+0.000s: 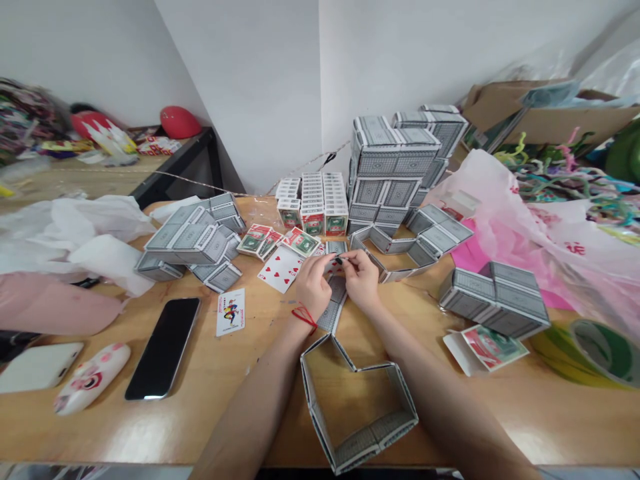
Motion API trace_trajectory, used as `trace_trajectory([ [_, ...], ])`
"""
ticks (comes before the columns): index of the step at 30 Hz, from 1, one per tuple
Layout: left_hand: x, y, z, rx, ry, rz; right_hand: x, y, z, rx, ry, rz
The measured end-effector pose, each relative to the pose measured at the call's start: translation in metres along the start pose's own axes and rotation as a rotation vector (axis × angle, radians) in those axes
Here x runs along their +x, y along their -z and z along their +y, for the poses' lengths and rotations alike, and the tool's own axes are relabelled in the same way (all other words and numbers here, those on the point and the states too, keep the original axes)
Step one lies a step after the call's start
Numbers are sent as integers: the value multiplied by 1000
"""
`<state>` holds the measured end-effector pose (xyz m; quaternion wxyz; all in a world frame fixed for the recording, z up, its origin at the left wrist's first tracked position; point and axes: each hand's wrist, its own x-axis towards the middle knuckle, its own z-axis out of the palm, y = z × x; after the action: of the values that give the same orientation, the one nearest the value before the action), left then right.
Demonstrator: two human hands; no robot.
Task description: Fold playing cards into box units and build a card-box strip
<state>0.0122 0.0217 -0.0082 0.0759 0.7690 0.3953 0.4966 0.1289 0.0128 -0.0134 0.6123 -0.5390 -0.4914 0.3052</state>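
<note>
Lying beneath the fingers (320,264), perhaps pinched, grey-backed playing cards (333,309)

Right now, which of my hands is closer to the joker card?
Left. Your left hand is to the right of the joker card, not touching it; your right hand is farther right, beyond the left one.

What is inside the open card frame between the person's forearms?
Inside the card frame, the wooden tabletop shows. Whatever lies directly beneath the walls is covered and cannot be seen.
</note>
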Motion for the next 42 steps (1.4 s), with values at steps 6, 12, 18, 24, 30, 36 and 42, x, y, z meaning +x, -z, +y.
trace_trajectory([
  [6, 1, -2, 1, 10, 63, 31, -1, -1, 0, 22, 3, -4],
  [12, 2, -1, 0, 31, 172, 84, -3, -1, -1, -44, 41, -32],
  [18, 2, -2, 0, 53, 167, 116, -4, -1, 1, -141, 114, -55],
  [24, 2, -2, 0, 39, 122, 109, -4, 0, -1, -210, 141, -11],
  [30, 1, -4, 0, 30, 123, 67, -3, 2, -3, -250, 167, 40],
  [36, 1, -5, -1, 31, 130, 41, -4, 3, -4, -262, 169, 61],
  [42, 2, -4, -2, 50, 123, 97, -3, 3, 1, -205, 141, -12],
])
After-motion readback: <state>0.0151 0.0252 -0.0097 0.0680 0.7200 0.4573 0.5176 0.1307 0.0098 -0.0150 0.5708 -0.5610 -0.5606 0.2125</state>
